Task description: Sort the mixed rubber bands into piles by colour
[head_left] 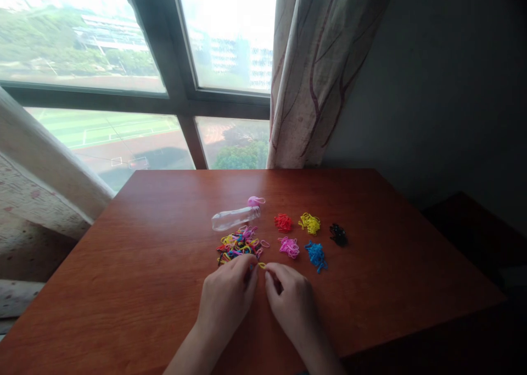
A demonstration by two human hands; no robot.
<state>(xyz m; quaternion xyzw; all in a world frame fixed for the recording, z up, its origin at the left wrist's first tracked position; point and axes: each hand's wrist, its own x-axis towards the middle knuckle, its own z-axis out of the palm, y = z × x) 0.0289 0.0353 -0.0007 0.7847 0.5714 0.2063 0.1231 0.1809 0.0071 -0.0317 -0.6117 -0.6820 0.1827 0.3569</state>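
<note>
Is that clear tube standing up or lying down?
Lying down: the clear tube stretches lengthwise along the table, its long side low against the wood, just beyond the mixed pile.

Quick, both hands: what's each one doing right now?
Left hand: closed, thumb and fingers pinching one end of a yellow band.
Right hand: closed, pinching the other end of the same band.

No readable lettering in view
No text, label, brand, number or sign can be read on the rubber bands (289, 247), the clear plastic tube (235, 218) or the tabletop (144, 265); the buildings (230, 55) outside are hazy.
</note>
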